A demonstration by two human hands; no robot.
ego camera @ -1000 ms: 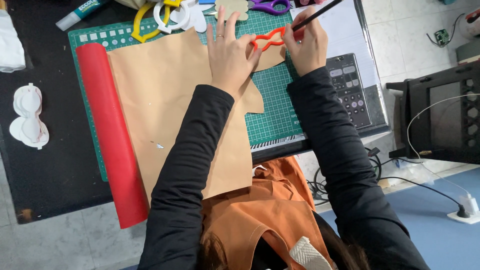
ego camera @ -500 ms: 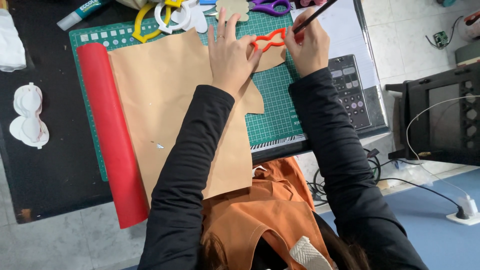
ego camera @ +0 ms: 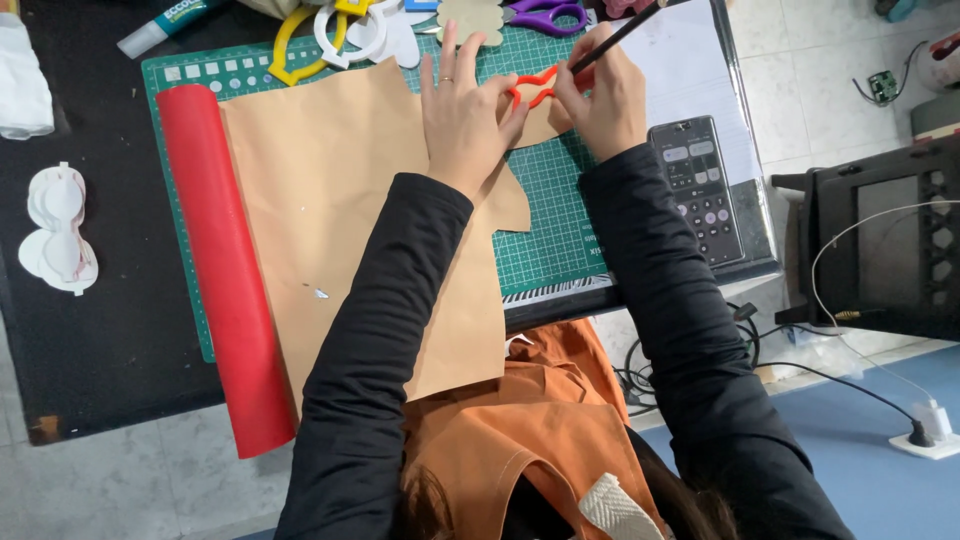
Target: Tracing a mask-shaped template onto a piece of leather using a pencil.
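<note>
The left hand [ego camera: 462, 112] lies flat, fingers spread and open, pressing an orange stencil [ego camera: 535, 85] onto the tan sheet [ego camera: 340, 210]. Its thumb and forefinger tips touch the stencil's near edge; the other fingers point away over the sheet toward the top of the green mat [ego camera: 555, 215]. A ring shows on one finger.

The right hand [ego camera: 605, 100] is curled shut around a dark pencil [ego camera: 620, 35], whose tip meets the stencil's far rim just beside the thumb. The pencil's upper end slants away past the knuckles toward purple scissors [ego camera: 545, 14].

Compared with half a second ago, little differs: both hands keep the same posts, the left still flat, the right still gripping. The pencil tip sits at nearly the same spot on the stencil, and the stencil, sheet and roll have not shifted.

Left of the left hand's little finger, across the sheet, lies the red roll [ego camera: 220, 270], touching the sheet's edge. Beyond the fingertips lie yellow and white templates [ego camera: 345, 35]. Just right of the right wrist sits a calculator [ego camera: 697, 185]. Well apart, at the far left, white cut-outs [ego camera: 58, 230] rest on the black table [ego camera: 100, 340].
</note>
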